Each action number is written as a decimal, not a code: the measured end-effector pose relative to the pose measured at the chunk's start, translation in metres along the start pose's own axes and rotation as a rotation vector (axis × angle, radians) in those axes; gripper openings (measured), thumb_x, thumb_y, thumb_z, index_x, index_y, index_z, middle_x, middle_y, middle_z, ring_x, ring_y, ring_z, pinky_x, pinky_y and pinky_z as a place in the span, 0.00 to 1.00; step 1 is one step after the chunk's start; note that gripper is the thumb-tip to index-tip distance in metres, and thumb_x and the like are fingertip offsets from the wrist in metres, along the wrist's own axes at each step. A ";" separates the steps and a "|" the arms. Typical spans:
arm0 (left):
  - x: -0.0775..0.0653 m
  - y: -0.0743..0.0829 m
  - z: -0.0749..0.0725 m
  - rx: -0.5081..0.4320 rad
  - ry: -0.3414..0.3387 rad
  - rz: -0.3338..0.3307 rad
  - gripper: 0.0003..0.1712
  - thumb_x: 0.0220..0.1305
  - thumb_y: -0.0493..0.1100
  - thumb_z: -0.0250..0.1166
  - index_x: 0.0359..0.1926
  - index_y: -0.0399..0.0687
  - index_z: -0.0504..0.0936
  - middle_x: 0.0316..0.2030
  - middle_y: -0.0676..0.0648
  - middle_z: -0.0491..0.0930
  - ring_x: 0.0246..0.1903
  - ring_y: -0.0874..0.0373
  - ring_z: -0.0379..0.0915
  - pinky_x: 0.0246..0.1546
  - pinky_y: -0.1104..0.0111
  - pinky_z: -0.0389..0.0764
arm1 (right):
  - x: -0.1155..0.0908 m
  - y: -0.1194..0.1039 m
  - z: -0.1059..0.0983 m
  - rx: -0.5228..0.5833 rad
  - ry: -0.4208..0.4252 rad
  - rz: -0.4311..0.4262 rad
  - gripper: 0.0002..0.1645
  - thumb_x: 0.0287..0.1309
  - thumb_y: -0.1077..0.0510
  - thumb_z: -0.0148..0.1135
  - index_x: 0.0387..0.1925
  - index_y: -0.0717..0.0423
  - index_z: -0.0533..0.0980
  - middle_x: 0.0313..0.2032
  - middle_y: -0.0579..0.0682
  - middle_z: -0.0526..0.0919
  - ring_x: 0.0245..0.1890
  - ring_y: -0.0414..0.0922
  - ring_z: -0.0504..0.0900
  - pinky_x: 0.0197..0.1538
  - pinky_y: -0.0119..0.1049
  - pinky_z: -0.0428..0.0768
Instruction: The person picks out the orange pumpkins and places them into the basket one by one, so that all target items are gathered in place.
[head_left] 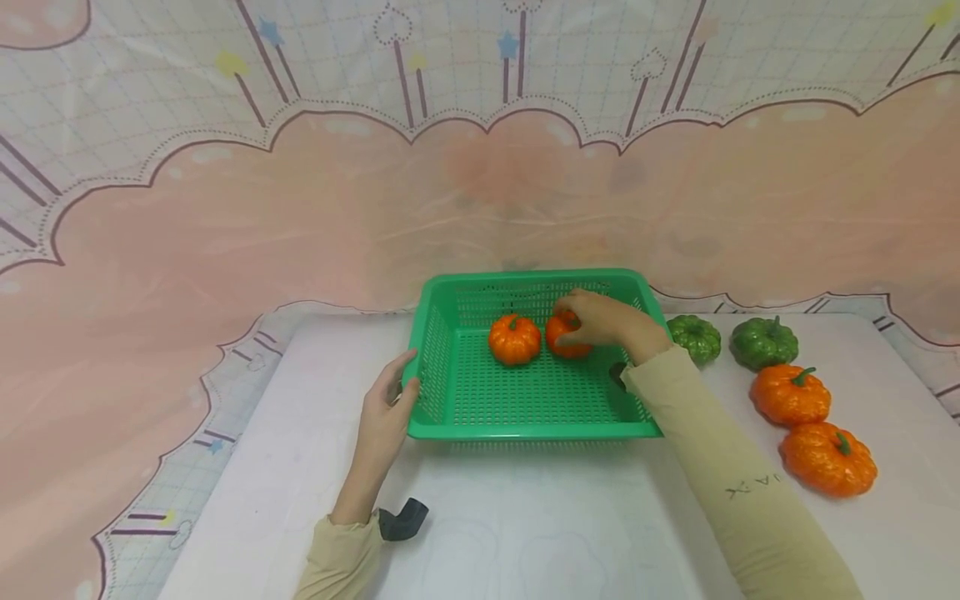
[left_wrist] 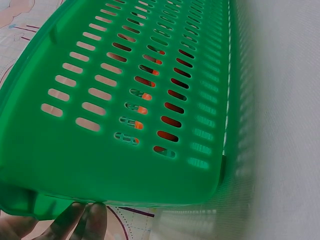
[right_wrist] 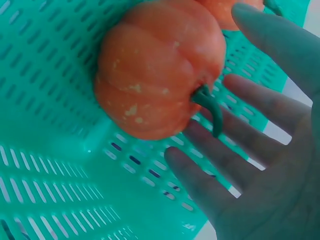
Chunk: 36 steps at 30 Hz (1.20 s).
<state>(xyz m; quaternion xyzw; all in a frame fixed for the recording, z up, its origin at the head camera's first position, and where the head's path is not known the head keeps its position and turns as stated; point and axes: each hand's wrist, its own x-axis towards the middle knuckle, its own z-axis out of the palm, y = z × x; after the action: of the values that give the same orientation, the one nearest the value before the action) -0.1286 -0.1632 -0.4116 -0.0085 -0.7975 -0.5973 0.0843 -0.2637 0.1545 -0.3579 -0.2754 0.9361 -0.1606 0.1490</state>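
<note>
In the head view a green plastic basket [head_left: 525,432] with slotted walls holds two small orange pumpkins. My right hand [head_left: 596,319] reaches in over the right pumpkin [head_left: 561,335]; the left pumpkin [head_left: 514,340] lies beside it. In the right wrist view my thumb and fingers are spread around the near pumpkin [right_wrist: 155,70] and its green stem, with gaps between the fingers. My left hand [head_left: 386,417] is at the basket's left rim, thumb apart from the fingers. In the left wrist view its fingertips [left_wrist: 95,220] touch the basket's end wall [left_wrist: 115,175].
Right of the basket, two green pumpkins [head_left: 765,342] sit at the back of the white table [head_left: 510,517]. Two orange pumpkins [head_left: 828,460] stand in front of them. A patterned cloth [head_left: 480,192] hangs behind the table. A black wrist device [head_left: 402,520] shows beside the left sleeve.
</note>
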 end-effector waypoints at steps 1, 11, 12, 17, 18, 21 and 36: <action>0.000 0.000 0.000 -0.002 -0.001 0.000 0.25 0.75 0.40 0.53 0.71 0.45 0.67 0.72 0.41 0.63 0.70 0.42 0.63 0.67 0.49 0.71 | -0.001 0.000 0.000 -0.005 0.000 -0.001 0.33 0.63 0.51 0.67 0.64 0.63 0.71 0.65 0.65 0.70 0.63 0.61 0.72 0.65 0.57 0.73; 0.000 0.002 0.000 0.003 -0.007 -0.013 0.25 0.76 0.41 0.53 0.71 0.47 0.67 0.73 0.41 0.62 0.71 0.41 0.59 0.69 0.48 0.66 | -0.009 -0.007 -0.006 -0.040 0.001 0.017 0.34 0.64 0.51 0.66 0.65 0.64 0.70 0.67 0.67 0.68 0.66 0.63 0.69 0.66 0.58 0.71; 0.000 0.002 0.000 0.003 -0.007 -0.012 0.25 0.76 0.41 0.53 0.71 0.47 0.67 0.73 0.41 0.62 0.71 0.41 0.59 0.69 0.48 0.67 | -0.010 -0.008 -0.007 -0.040 0.005 0.018 0.34 0.64 0.51 0.66 0.65 0.64 0.70 0.67 0.66 0.68 0.66 0.62 0.69 0.66 0.58 0.71; 0.000 0.002 0.000 -0.003 -0.007 -0.011 0.25 0.76 0.40 0.53 0.71 0.46 0.67 0.72 0.41 0.63 0.71 0.42 0.61 0.68 0.48 0.68 | -0.018 -0.010 -0.010 -0.046 0.045 0.006 0.31 0.62 0.52 0.68 0.62 0.64 0.73 0.61 0.64 0.74 0.60 0.60 0.74 0.63 0.56 0.75; 0.000 0.001 0.000 -0.005 -0.007 -0.010 0.25 0.75 0.40 0.53 0.71 0.46 0.67 0.72 0.41 0.63 0.71 0.42 0.61 0.68 0.48 0.68 | -0.019 -0.010 -0.010 -0.047 0.052 0.006 0.31 0.62 0.52 0.68 0.62 0.64 0.73 0.61 0.64 0.73 0.60 0.60 0.74 0.63 0.56 0.75; 0.001 0.001 0.001 -0.006 -0.009 -0.003 0.25 0.75 0.40 0.53 0.71 0.45 0.67 0.72 0.40 0.63 0.70 0.41 0.61 0.68 0.48 0.69 | -0.023 -0.010 -0.010 -0.058 0.071 0.008 0.32 0.62 0.52 0.68 0.62 0.64 0.72 0.62 0.65 0.72 0.62 0.62 0.73 0.63 0.58 0.74; 0.000 0.002 -0.001 0.001 -0.005 -0.012 0.25 0.76 0.41 0.53 0.71 0.47 0.67 0.72 0.41 0.63 0.72 0.42 0.59 0.69 0.47 0.66 | -0.050 -0.011 -0.020 -0.092 0.161 -0.009 0.31 0.62 0.51 0.68 0.62 0.62 0.74 0.62 0.63 0.73 0.62 0.61 0.73 0.62 0.58 0.75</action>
<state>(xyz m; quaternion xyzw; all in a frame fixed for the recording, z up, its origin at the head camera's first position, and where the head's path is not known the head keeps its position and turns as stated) -0.1278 -0.1635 -0.4099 -0.0052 -0.7980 -0.5975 0.0786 -0.2259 0.1784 -0.3266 -0.2722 0.9502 -0.1397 0.0599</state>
